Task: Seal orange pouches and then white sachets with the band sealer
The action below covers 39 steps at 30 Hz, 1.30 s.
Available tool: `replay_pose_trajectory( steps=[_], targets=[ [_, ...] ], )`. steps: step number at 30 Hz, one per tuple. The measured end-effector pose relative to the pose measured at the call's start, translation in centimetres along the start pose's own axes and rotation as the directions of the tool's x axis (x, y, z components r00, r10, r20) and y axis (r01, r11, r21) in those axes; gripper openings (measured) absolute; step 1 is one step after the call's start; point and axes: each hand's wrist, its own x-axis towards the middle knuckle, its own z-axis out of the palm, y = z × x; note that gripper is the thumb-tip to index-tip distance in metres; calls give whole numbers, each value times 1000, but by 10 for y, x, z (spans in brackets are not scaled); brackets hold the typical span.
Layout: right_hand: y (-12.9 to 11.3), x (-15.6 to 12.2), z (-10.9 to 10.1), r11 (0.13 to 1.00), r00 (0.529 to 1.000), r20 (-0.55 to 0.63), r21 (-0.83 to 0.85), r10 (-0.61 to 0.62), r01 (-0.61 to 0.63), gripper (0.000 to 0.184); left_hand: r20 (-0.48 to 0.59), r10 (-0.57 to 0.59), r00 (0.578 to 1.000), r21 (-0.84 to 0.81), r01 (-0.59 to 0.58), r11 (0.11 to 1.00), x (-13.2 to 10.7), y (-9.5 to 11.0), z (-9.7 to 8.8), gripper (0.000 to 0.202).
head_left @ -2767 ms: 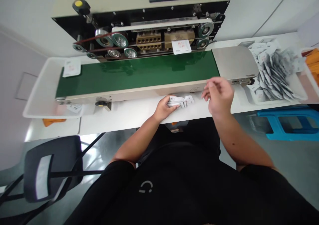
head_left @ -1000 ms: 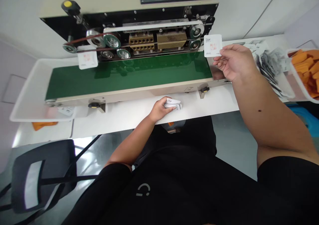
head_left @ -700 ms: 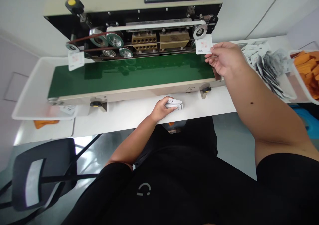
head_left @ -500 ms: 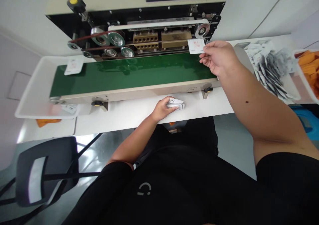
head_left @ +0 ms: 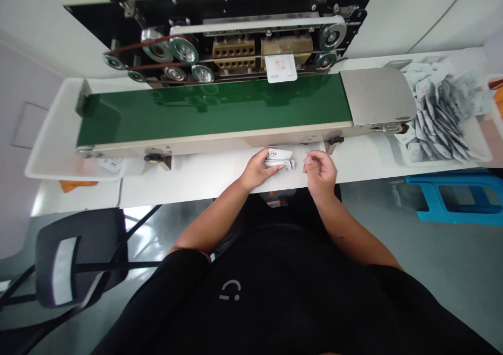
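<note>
My left hand (head_left: pixel 258 170) is shut on a small stack of white printed sachets (head_left: pixel 280 159), resting on the white table's (head_left: pixel 204 179) front part. My right hand (head_left: pixel 320 171) hangs just to the right of that stack, fingers loosely curled and nothing visible in them. One white sachet (head_left: pixel 280 68) stands upright at the sealing bands of the band sealer (head_left: pixel 236 45), along the far edge of the green conveyor belt (head_left: pixel 212 108). Neither hand touches it.
A steel plate (head_left: pixel 377 95) covers the belt's right end. Beyond it, a white tray (head_left: pixel 404 156) holds a heap of sachets (head_left: pixel 436 114). A white catch tray (head_left: pixel 51 129) sits at the left end. A black chair (head_left: pixel 78 255) and a blue stool (head_left: pixel 451 197) stand on the floor.
My right hand has let go of its sachet and come back from the belt to beside the stack. That sachet now sits at the sealer, and the earlier one at the belt's left end is gone.
</note>
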Motion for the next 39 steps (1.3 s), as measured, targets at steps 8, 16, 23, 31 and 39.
replay_pose_trajectory(
  steps=[8, 16, 23, 31, 39],
  targets=[
    [37, -3, -4, 989, 977, 153, 2, 145, -147, 33, -32, 19, 999, -67, -21, 997, 0, -10, 3, 52],
    [37, -1, 3, 996, 980, 180, 14, 90, -94, 27, 88, 89, 992, 18, -91, 996, 4, -6, 0, 46],
    [28, -6, 2, 986, 976, -171, 122, 136, -116, 35, 69, 41, 997, 70, -46, 997, 3, -6, -1, 44],
    [-33, 42, -24, 920, 930, -320, 390, 182, -46, 34, 28, 12, 1000, 76, -14, 997, 4, -6, 0, 41],
    [-92, 154, -52, 965, 983, -116, 237, 144, -113, 27, 36, 63, 997, 121, -67, 990, 5, -9, -1, 38]
  ],
)
